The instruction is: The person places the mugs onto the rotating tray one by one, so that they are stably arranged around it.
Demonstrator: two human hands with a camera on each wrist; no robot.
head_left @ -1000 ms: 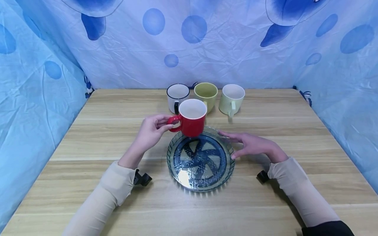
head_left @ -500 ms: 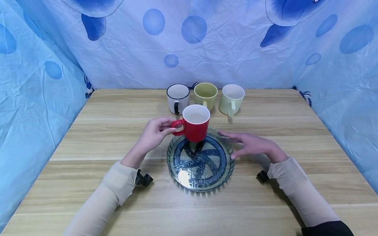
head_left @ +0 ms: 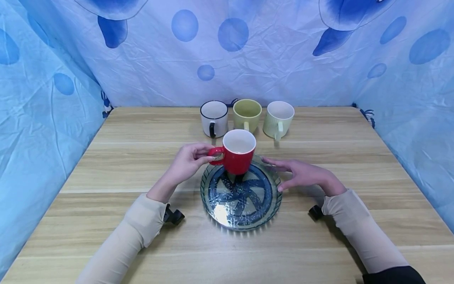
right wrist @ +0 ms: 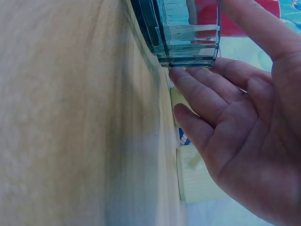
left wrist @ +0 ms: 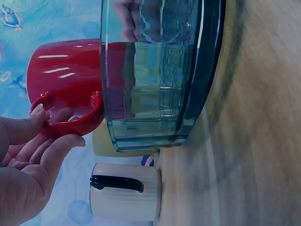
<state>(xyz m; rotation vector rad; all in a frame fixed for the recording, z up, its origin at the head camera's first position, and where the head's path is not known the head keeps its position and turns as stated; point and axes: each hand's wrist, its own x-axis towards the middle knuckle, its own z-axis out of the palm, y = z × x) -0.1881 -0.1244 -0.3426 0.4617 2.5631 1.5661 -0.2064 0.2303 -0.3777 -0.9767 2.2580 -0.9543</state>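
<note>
My left hand (head_left: 188, 161) pinches the handle of a red mug (head_left: 239, 161), white inside, between thumb and fingers. The mug is upright, over the far part of a round clear glass dish (head_left: 260, 201) with a blue swirl pattern. Through the glass wall (left wrist: 162, 108) in the left wrist view, the mug's lower part shows red. At the dish's right side is my right hand (head_left: 301, 173), its fingers spread and mostly straight, the fingertips (right wrist: 178, 75) right at the glass in the right wrist view.
Behind the dish stand a white mug (head_left: 216, 122) with a black rim and handle, an olive-green mug (head_left: 250, 120) and a ribbed pale-green mug (head_left: 274, 125). Blue patterned cloth (head_left: 227, 55) walls in the wooden table (head_left: 227, 260) at the back and sides.
My left hand has carried the red mug a little to the right and toward the front of the table, over the dish. The right hand and the dish have stayed still.
</note>
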